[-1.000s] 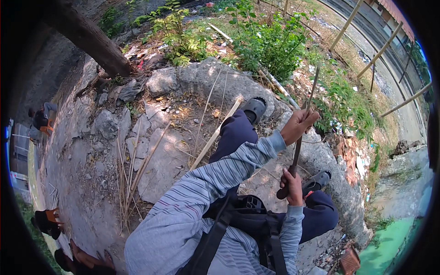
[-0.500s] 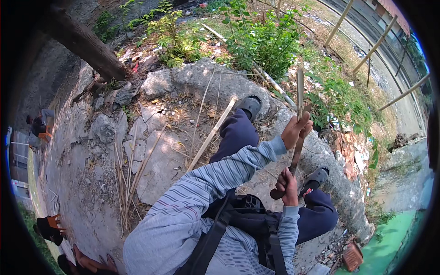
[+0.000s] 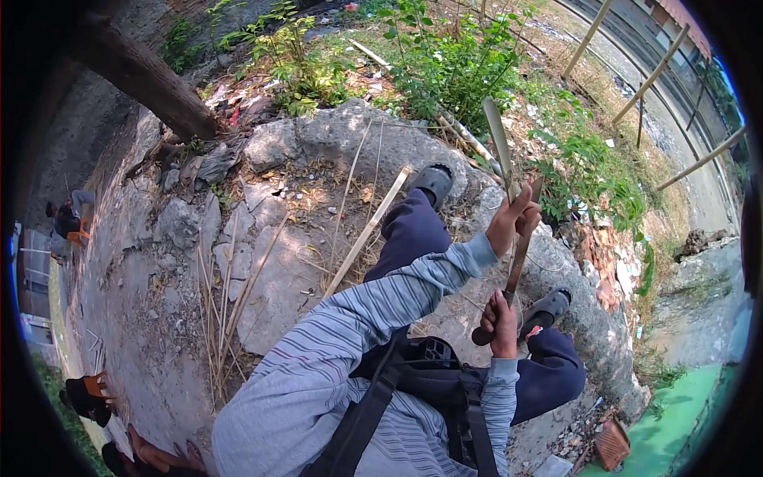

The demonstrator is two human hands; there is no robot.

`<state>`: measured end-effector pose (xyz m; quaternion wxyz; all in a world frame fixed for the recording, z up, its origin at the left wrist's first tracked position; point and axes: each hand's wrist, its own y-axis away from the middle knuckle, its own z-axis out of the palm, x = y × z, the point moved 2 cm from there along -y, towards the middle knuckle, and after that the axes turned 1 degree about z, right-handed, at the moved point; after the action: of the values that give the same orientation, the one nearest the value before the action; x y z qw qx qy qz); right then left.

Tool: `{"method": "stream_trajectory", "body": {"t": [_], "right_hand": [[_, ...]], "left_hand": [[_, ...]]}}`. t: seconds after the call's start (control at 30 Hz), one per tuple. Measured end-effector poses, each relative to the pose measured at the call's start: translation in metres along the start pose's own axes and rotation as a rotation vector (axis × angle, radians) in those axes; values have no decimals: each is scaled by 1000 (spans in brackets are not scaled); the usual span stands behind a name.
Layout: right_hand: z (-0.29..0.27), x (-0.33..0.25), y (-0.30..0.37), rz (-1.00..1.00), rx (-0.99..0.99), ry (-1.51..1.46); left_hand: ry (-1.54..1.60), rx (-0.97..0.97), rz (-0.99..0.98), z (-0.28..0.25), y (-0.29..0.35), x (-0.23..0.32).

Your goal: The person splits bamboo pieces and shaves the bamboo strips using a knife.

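Observation:
My right hand [image 3: 501, 324] is wrapped round the handle of a large knife like a machete, whose butt shows below the fist. The dark, brownish blade [image 3: 519, 258] slants up and passes beside my left hand [image 3: 509, 221]. My left hand is closed on a pale bamboo strip [image 3: 498, 137] that sticks up beyond the fingers, leaning left. The strip's lower end is hidden by the fingers. Blade and strip lie close together at the left hand; whether they touch I cannot tell. Both hands are above the ground between my clog-shod feet.
A split bamboo length [image 3: 369, 230] lies left of my leg. Several thin strips [image 3: 246, 290] rest on broken concrete farther left. A rough concrete ledge [image 3: 366, 151] runs ahead, with leafy plants [image 3: 453, 67] behind it. A tree trunk [image 3: 151, 75] stands far left; people sit at the left edge.
The bamboo strip's upper end has swung left, from nearly upright to a lean. My left fingers have shifted slightly on it. The knife and right hand are almost where they were.

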<state>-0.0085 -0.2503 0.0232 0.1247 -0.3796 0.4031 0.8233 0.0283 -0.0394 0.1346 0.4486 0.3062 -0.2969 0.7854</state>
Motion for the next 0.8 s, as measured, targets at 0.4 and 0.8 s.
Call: {"method": "stream_trajectory", "body": {"t": [0.4, 0.8], "right_hand": [[3, -3, 3, -40, 19, 89], [5, -4, 2, -38, 68, 136]], "left_hand": [[6, -62, 23, 1, 0, 3], [3, -66, 18, 3, 2, 4]]}}
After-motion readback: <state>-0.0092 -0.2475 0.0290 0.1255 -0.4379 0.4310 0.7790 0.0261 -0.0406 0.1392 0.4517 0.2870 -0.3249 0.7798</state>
